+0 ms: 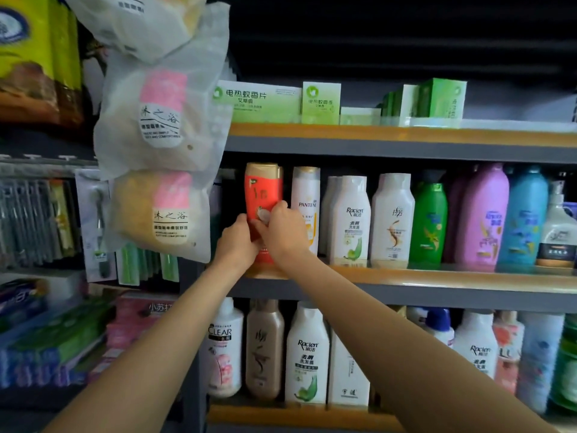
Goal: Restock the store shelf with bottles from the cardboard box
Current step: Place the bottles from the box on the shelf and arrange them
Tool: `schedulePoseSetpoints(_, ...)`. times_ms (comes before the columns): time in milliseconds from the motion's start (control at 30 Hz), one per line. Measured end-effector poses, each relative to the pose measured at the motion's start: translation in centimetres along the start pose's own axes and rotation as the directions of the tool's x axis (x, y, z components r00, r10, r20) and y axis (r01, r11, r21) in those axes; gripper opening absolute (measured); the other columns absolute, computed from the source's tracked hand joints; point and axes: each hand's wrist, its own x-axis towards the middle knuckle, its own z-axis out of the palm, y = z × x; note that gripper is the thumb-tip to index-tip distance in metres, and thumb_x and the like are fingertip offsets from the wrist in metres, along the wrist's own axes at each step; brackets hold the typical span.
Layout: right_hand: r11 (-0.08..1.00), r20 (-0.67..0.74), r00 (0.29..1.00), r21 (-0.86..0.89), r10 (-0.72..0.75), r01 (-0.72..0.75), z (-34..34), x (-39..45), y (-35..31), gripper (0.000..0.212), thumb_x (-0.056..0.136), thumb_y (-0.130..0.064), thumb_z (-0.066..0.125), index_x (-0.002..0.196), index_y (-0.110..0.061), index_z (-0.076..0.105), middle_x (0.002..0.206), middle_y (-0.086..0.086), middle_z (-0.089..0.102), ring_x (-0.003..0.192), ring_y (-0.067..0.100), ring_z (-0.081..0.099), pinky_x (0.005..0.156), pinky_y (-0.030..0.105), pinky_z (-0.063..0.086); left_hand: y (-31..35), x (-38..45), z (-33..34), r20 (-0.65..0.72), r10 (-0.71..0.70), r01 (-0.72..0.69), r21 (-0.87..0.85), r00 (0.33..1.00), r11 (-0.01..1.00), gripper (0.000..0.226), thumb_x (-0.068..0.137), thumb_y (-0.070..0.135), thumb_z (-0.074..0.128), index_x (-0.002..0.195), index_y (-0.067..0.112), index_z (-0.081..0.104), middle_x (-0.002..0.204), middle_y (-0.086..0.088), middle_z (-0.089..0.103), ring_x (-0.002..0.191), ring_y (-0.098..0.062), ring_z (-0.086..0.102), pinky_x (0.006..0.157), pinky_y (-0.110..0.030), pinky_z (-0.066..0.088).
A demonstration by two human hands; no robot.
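Note:
A red bottle (pixel 263 195) with a gold cap stands upright at the left end of the middle shelf (pixel 406 276). My left hand (pixel 239 240) grips its lower left side. My right hand (pixel 285 231) grips its lower right side, with the fingers curled over the front label. The bottle's base is hidden behind my hands. Next to it on the right stands a white Pantene bottle (pixel 306 195). The cardboard box is out of view.
The middle shelf holds a row of white, green, pink and blue bottles (pixel 431 223). Green boxes (pixel 321 103) sit on the shelf above, more bottles (pixel 307 354) on the shelf below. Bagged sponges (pixel 162 126) hang just left of the red bottle.

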Motion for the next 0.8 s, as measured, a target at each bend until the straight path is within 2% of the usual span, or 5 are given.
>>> schedulePoseSetpoints(133,0.998,0.042,0.999,-0.055,0.017,-0.015,0.4,0.4,0.1,0.027,0.094,-0.012,0.052,0.116,0.002,0.047,0.116,0.018,0.057,0.109,0.031,0.055,0.084,0.032,0.043,0.1,1.1,0.2,0.069,-0.036,0.033,0.042,0.997,0.999,0.036,0.088,0.022,0.058,0.120,0.009,0.046,0.114,-0.013,0.060,0.101,-0.033,0.059,0.082,-0.038,0.049)
schedulePoseSetpoints(300,0.996,0.034,0.999,-0.079,0.034,-0.032,1.2,0.4,0.9,0.027,0.094,-0.008,0.050,0.119,-0.001,0.042,0.112,0.016,0.059,0.103,0.029,0.059,0.071,0.027,0.042,0.1,1.7,0.7,0.087,-0.031,0.025,0.070,0.996,0.997,0.038,0.085,0.018,0.063,0.118,0.008,0.047,0.111,-0.014,0.062,0.099,-0.032,0.060,0.081,-0.038,0.049)
schedulePoseSetpoints(433,0.990,0.042,0.999,-0.144,-0.005,0.011,1.5,0.1,1.5,0.030,0.093,0.000,0.047,0.121,-0.003,0.037,0.095,0.014,0.055,0.096,0.031,0.062,0.067,0.030,0.042,0.0,2.1,1.1,0.063,-0.028,0.021,0.103,0.998,0.994,0.030,0.087,0.013,0.058,0.114,0.008,0.047,0.106,-0.014,0.063,0.096,-0.032,0.061,0.079,-0.038,0.050)
schedulePoseSetpoints(667,0.971,0.117,0.993,-0.230,-0.037,0.063,1.3,0.1,1.5,0.027,0.092,0.005,0.041,0.114,0.000,0.056,0.113,0.018,0.060,0.102,0.032,0.061,0.079,0.033,0.047,0.0,2.7,1.8,0.042,-0.020,0.012,0.200,0.999,0.980,0.029,0.093,0.009,0.044,0.122,0.009,0.044,0.113,-0.016,0.058,0.099,-0.031,0.059,0.084,-0.039,0.050)
schedulePoseSetpoints(800,0.972,0.136,0.991,-0.232,-0.018,0.049,1.2,0.5,1.3,0.027,0.093,0.004,0.040,0.115,0.001,0.056,0.115,0.018,0.059,0.103,0.032,0.060,0.083,0.033,0.049,0.2,2.9,2.0,0.041,-0.049,0.041,0.177,0.998,0.983,0.022,0.098,0.015,0.038,0.118,0.009,0.044,0.112,-0.015,0.056,0.088,-0.024,0.053,0.075,-0.032,0.044)
